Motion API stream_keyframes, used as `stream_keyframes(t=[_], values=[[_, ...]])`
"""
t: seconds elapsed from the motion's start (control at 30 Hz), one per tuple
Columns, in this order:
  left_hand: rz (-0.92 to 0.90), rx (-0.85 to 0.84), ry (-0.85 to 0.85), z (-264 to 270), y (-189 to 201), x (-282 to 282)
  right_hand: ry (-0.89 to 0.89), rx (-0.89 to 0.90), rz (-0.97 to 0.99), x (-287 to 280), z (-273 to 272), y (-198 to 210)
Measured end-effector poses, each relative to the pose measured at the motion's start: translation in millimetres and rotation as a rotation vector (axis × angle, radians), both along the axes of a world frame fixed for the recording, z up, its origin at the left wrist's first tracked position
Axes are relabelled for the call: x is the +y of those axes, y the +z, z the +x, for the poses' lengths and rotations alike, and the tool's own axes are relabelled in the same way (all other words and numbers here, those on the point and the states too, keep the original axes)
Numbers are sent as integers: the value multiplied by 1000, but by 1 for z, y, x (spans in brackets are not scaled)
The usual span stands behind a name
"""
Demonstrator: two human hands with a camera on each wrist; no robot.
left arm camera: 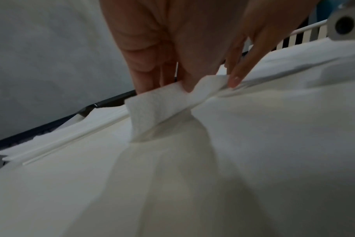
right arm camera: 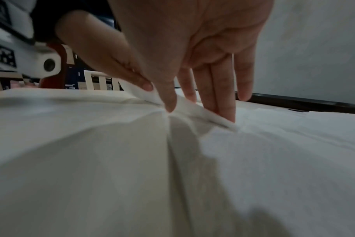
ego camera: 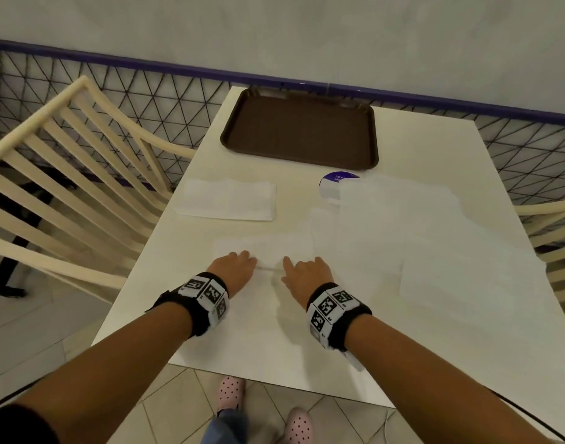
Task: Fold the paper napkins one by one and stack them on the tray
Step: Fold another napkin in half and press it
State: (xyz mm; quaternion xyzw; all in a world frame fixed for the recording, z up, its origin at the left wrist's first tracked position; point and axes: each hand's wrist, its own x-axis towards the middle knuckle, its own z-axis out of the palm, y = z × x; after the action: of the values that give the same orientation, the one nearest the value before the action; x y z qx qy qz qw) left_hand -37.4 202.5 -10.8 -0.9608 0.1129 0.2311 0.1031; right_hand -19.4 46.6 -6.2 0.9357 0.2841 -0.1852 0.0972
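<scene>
A white napkin (ego camera: 265, 249) lies flat in the middle of the white table (ego camera: 242, 331). My left hand (ego camera: 247, 256) is at its near edge. In the left wrist view, the left hand (left arm camera: 172, 86) pinches a raised corner of the napkin (left arm camera: 158, 105) between thumb and fingers. My right hand (ego camera: 294, 265) is beside it. In the right wrist view, the right hand (right arm camera: 197, 110) pinches the lifted edge of the napkin (right arm camera: 195, 110) between thumb and fingers. The brown tray (ego camera: 300, 129) stands bare at the far end of the table.
A pile of folded napkins (ego camera: 226, 200) lies at the left. Several unfolded napkins (ego camera: 403, 225) are spread on the right, partly covering a blue round sticker (ego camera: 334, 179). Cream chairs (ego camera: 66, 174) flank the table, and a patterned wall runs behind it.
</scene>
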Motion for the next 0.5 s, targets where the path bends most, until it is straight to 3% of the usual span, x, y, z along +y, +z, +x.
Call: stream_keyframes(t=[0.07, 0.2, 0.27, 0.5], values=[[-17, -4, -47, 7, 9, 9, 23, -16, -15, 1, 5, 4], [-91, -113, -66, 34, 37, 35, -11, -254, 118, 7, 30, 38], [-125, -163, -46, 55, 52, 53, -28, -183, 94, 13, 45, 61], [-125, -316, 13, 119, 105, 117, -199, -221, 212, 51, 116, 97]])
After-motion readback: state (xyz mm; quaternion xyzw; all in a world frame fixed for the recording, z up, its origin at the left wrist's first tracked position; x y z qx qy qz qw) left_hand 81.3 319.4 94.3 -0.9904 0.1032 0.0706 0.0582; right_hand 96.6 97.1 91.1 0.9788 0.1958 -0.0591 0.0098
